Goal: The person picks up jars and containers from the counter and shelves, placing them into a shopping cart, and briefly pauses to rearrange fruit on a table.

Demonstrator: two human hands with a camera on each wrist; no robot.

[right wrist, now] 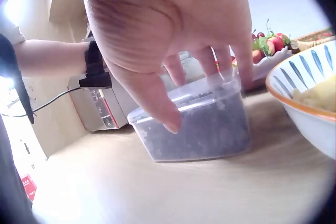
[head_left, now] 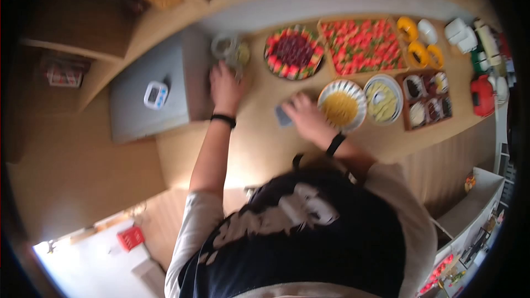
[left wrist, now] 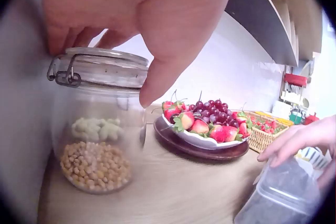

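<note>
My left hand is over a clear glass jar with a wire-clamp lid, its thumb and fingers spread around the lid's sides. Yellow kernels lie in the jar's lower part; pale green pieces show above them, seen in or through the glass. With thumb on one side and fingers on the other, my right hand grips a lidded clear plastic container by its top edges. Its contents look dark and blurred. Just right of that hand stands a striped bowl of yellow food.
A grey metal box with a timer stands left of the jar. Behind the hands are a fruit bowl and a basket of strawberries. Farther right sit a plate of pale slices and a divided wooden tray.
</note>
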